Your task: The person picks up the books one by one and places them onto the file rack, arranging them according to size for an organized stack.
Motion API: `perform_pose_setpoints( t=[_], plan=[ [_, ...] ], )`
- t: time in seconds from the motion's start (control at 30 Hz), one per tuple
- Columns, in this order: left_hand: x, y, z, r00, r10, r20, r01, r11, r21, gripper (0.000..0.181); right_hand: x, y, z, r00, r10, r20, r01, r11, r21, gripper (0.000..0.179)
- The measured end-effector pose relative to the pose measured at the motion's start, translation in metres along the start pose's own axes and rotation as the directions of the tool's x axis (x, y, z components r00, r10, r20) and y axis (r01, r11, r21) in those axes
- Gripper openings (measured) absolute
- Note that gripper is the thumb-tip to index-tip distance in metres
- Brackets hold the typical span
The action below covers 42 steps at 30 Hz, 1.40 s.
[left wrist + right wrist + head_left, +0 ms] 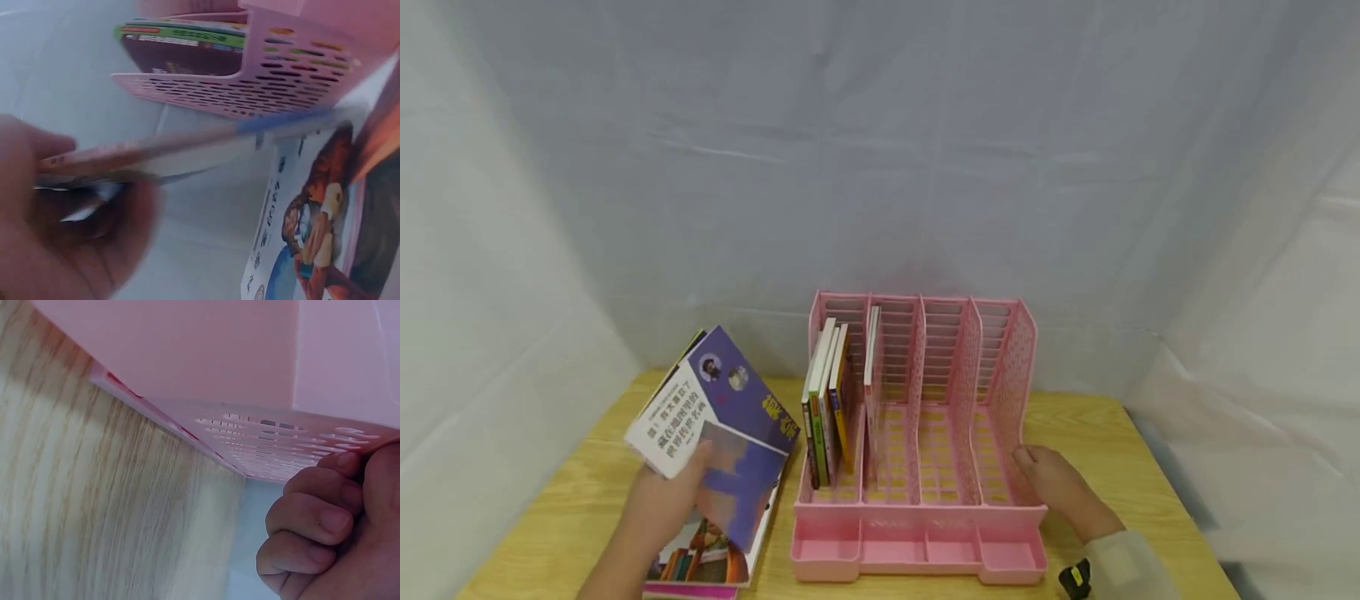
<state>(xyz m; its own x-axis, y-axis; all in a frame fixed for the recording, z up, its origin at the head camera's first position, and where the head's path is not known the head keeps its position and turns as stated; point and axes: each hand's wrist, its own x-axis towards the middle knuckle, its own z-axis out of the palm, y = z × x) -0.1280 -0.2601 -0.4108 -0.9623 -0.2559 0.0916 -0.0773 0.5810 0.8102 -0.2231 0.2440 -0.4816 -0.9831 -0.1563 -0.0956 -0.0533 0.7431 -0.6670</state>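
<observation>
Jutting past left grip (661, 498): purple book (733, 408)

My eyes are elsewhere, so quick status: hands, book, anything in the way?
Left hand gripping purple-and-white book over book pile. Right hand gripping right side of pink rack. Upright books in its left half.

The purple book (747, 396) reads “藏在地图里的世界传世名画” on its white panel (674, 423).

Books (826, 400) narrow the pink rack's (917, 546) two left slots (891, 497); the right two (949, 497) allow passage.
</observation>
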Motion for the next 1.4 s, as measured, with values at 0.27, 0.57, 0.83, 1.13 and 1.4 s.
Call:
perform_pose_setpoints(
  t=[0.27,0.57,0.83,1.13,1.4],
  plan=[
    [-0.007,0.007,0.022,0.990,-0.033,0.135,0.031,0.999,0.018,0.047,-0.002,-0.005,0.000,1.000,0.007,-0.015,-0.008,0.999,-0.039,0.048],
    [-0.018,0.040,0.015,0.948,0.168,-0.272,-0.204,0.973,-0.111,0.069,-0.003,-0.004,-0.001,0.999,0.016,-0.032,-0.016,1.000,-0.008,0.045],
    [-0.011,0.040,0.018,0.859,0.268,-0.436,-0.274,0.960,0.050,0.042,-0.002,-0.005,-0.003,0.998,0.034,-0.048,-0.034,0.999,-0.007,0.045],
    [-0.002,0.022,0.010,0.983,0.174,-0.066,-0.139,0.922,0.362,0.054,-0.003,-0.003,-0.002,0.998,0.049,-0.041,-0.048,0.999,0.013,0.043],
    [0.010,0.021,0.009,0.995,0.071,0.073,-0.094,0.910,0.403,0.061,-0.003,-0.002,0.002,0.998,0.050,-0.036,-0.049,0.999,0.024,0.043]
  ],
)
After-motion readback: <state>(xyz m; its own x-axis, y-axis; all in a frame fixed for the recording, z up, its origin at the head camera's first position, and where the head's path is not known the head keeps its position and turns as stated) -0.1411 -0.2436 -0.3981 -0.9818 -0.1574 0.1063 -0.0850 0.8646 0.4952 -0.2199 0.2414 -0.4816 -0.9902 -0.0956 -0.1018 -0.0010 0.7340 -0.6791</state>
